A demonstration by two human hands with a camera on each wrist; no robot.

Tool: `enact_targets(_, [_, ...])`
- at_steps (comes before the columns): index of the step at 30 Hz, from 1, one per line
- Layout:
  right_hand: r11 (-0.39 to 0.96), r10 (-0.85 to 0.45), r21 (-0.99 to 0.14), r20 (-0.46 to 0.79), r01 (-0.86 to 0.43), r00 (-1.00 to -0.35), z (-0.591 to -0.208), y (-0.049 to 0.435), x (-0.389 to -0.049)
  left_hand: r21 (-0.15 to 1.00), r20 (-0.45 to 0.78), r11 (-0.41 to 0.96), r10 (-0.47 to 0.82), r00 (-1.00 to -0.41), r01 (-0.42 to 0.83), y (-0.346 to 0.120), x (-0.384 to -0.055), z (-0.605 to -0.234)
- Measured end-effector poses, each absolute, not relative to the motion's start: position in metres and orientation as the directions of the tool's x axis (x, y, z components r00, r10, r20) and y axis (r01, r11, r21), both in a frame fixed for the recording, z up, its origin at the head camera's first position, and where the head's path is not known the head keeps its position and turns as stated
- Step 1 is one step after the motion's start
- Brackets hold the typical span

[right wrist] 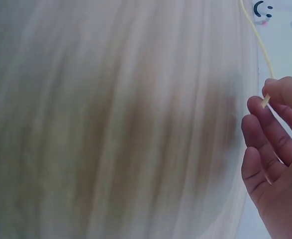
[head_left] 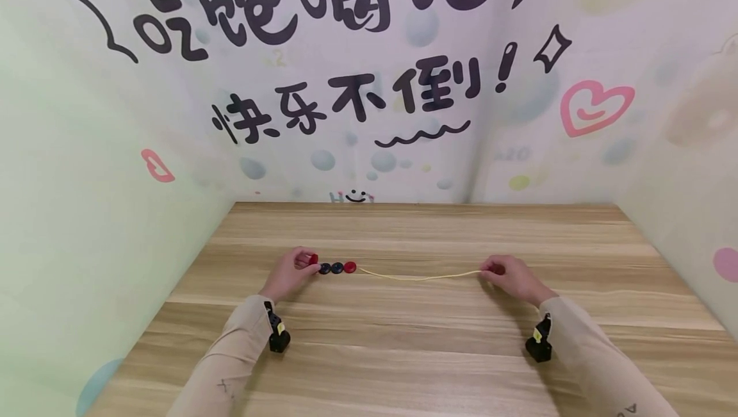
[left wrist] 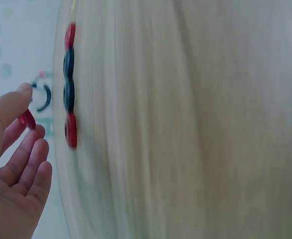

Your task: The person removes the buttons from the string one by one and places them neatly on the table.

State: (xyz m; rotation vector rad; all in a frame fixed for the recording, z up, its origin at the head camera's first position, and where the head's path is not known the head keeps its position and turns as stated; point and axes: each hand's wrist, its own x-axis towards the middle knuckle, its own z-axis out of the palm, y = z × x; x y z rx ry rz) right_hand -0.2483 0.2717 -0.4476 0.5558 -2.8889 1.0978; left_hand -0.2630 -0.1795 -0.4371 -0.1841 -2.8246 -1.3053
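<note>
My left hand (head_left: 288,274) pinches a red button (left wrist: 28,119) between thumb and fingers, raised at the left end of a row. In the left wrist view the row runs from a red button (left wrist: 71,36) past two dark blue buttons (left wrist: 69,94) to another red button (left wrist: 71,131); in the head view my fingers overlap that last one. From the row's right end a yellow string (head_left: 415,279) stretches rightward with a slight sag. My right hand (head_left: 513,275) pinches its far end, and a short string tip (right wrist: 265,101) pokes out between thumb and forefinger.
The wood-grain table (head_left: 403,353) lies under both hands. Behind it stands a white back wall (head_left: 357,167) with black lettering, and pale side walls flank the left and right. A black wrist camera (head_left: 279,337) sits at the left cuff, another camera (head_left: 539,343) at the right.
</note>
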Motion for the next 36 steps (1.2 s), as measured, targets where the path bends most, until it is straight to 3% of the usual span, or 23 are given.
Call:
enact_targets(8, [0.721, -0.294, -0.622, 0.126, -0.306, -0.948, -0.448, 0.279, -0.246, 0.718, 0.097, 0.689, 0.04, -0.994, 0.098, -0.202, -0.263, -0.438])
enact_targets(15, [0.712, -0.282, -0.64, 0.116, -0.289, -0.952, -0.445, 0.281, -0.246, 0.683, 0.077, 0.722, 0.073, -0.994, 0.106, -0.209, -0.265, -0.446])
enact_targets(25, [0.712, -0.252, -0.653, 0.105, -0.258, -0.962, -0.446, 0.282, -0.244, 0.719, 0.015, 0.693, 0.063, -0.998, 0.055, -0.209, -0.268, -0.451])
enact_targets(36, [0.714, -0.199, -0.639, 0.204, -0.285, -0.958, -0.445, 0.279, -0.243, 0.718, -0.003, 0.692, 0.106, -0.994, 0.072, -0.211, -0.273, -0.45])
